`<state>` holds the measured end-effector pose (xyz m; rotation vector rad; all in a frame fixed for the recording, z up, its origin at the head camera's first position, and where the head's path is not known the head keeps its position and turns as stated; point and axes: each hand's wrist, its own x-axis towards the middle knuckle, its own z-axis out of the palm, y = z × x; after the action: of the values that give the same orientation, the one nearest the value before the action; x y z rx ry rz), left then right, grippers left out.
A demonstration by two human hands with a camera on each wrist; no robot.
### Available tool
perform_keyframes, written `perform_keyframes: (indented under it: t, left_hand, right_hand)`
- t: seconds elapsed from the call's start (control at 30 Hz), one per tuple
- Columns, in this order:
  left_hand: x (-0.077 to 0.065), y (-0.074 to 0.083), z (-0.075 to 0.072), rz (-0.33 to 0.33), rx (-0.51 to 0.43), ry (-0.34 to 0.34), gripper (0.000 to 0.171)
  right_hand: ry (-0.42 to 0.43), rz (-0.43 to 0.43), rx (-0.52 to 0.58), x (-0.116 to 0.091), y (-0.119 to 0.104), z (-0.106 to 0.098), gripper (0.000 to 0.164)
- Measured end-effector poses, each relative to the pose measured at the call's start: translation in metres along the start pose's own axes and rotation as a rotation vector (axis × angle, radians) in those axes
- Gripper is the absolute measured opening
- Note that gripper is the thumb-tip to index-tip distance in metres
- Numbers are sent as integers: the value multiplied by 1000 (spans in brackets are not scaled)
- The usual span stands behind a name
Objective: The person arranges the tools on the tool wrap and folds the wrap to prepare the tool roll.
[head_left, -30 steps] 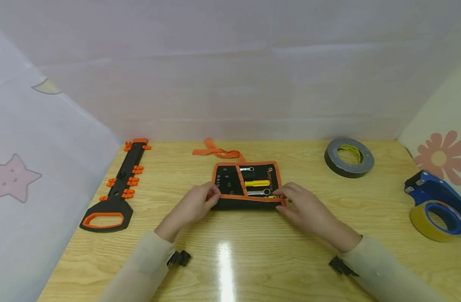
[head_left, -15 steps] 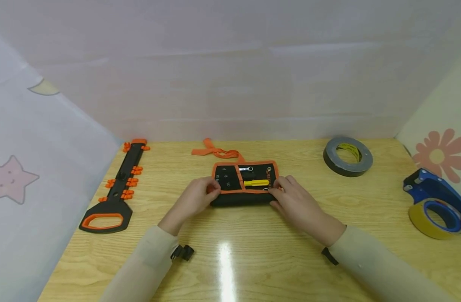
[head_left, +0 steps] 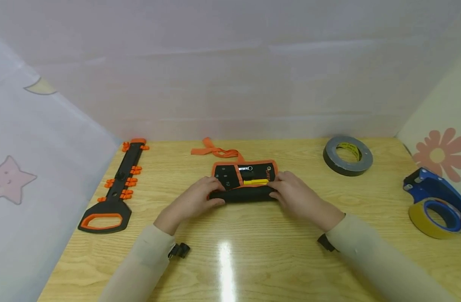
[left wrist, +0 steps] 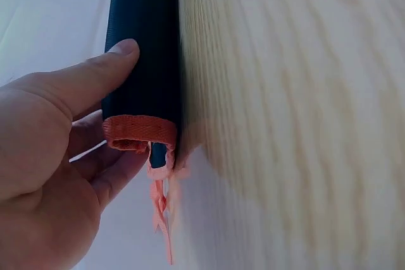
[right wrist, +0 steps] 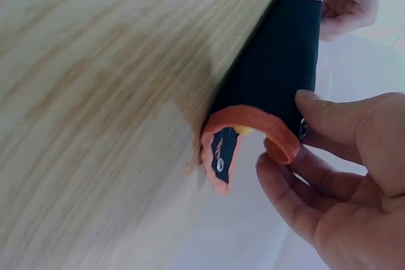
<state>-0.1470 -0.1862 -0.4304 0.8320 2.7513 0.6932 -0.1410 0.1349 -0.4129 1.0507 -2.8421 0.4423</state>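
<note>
A black tool roll (head_left: pixel 241 194) with orange edging lies on the table, its near edge folded over into a thick tube. My left hand (head_left: pixel 194 197) grips the left end of that tube, and the left wrist view shows the thumb (left wrist: pixel 123 55) on top with fingers beneath. At the other end my right hand (head_left: pixel 298 197) pinches it, thumb (right wrist: pixel 316 112) on the black cloth and fingertips by the orange hem. On the flat part, a silver wrench (head_left: pixel 246 168) and a yellow bar-shaped tool (head_left: pixel 255 182) show in pockets. An orange tie ribbon (head_left: pixel 226 154) trails from the far edge.
At the left lies a black bar with orange clips and a loop handle (head_left: pixel 124 206). A grey tape roll (head_left: pixel 330 152) is at the back right. A blue tape dispenser (head_left: pixel 447 191) with yellow tape (head_left: pixel 423 220) stands by the right wall. Cloth walls border the table.
Both hands have rolled the near edge away from the person. The black tube has grown thicker and covers the lower wrench and part of the yellow tool.
</note>
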Motion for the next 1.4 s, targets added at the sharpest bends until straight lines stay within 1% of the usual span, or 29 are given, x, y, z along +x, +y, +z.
perform_keyframes:
  t: [0.07, 0.17, 0.3, 0.4, 0.5, 0.6, 0.73, 0.93, 1.13, 1.23, 1.33, 1.4]
  left_hand:
    - [0, -1, 0, -17, -14, -7, 31]
    - [2, -2, 0, -31, -46, 0, 31]
    - [5, -3, 1, -63, -110, 11, 30]
    - [8, -5, 2, -115, -161, 5, 28]
    - [12, -7, 3, -158, -203, 9, 24]
    - [16, -8, 2, -183, -236, 24, 21]
    - [22, -7, -1, -217, -259, 36, 18]
    - [28, -7, -4, -288, -306, 66, 13]
    - [32, -5, -9, -361, -379, 62, 10]
    - [35, -6, -10, -384, -405, 60, 10]
    - [38, -6, -11, -399, -415, 67, 12]
    - [39, -6, -11, -405, -419, 71, 14]
  right_hand:
    - [-12, 9, 14, 2, 3, 1, 26]
    - [-26, 42, 56, 5, 6, 2, 28]
    - [-38, 86, 98, 8, 9, 5, 26]
    - [-48, 104, 112, 9, 12, 8, 25]
    - [-58, 117, 125, 9, 13, 10, 31]
    - [-68, 129, 133, 9, 14, 13, 43]
    - [-68, 124, 101, 10, 13, 16, 56]
    - [-73, 132, 56, 12, 8, 18, 66]
    - [-55, 95, 4, 14, 6, 20, 61]
    - [-54, 86, -26, 15, 6, 19, 60]
    - [-71, 87, -28, 16, 8, 17, 59]
    - [-90, 91, -7, 16, 10, 16, 59]
